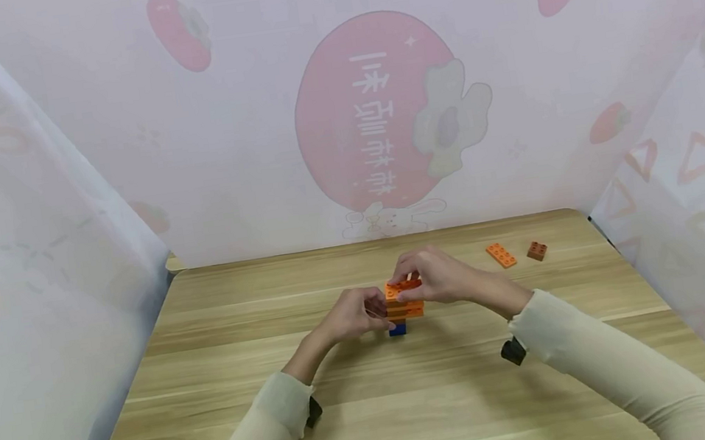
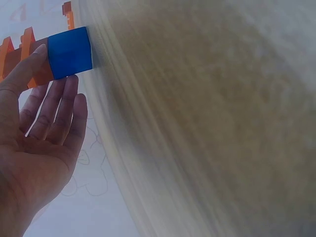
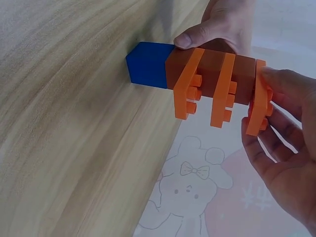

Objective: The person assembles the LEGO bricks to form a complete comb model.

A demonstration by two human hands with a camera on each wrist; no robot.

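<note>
A tower of bricks stands on the wooden table, its blue brick (image 3: 148, 66) at the bottom. Above the blue, brown bricks (image 3: 210, 69) alternate with orange studded plates (image 3: 221, 94) that jut out to one side. With thumb and fingers on opposite sides, my left hand (image 1: 353, 315) grips the tower low down, the thumb on the lowest brown brick. My right hand (image 1: 438, 277) pinches the topmost orange plate (image 3: 257, 106), which lies on the uppermost brown brick. In the head view the hands cover part of the tower.
To the right at the back of the table (image 1: 235, 295) lie a loose orange plate (image 1: 500, 255) and a small brown brick (image 1: 536, 251). A pale printed curtain (image 1: 237, 153) hangs behind the table and on both sides. Black wrist devices (image 1: 513, 351) sit by the sleeves.
</note>
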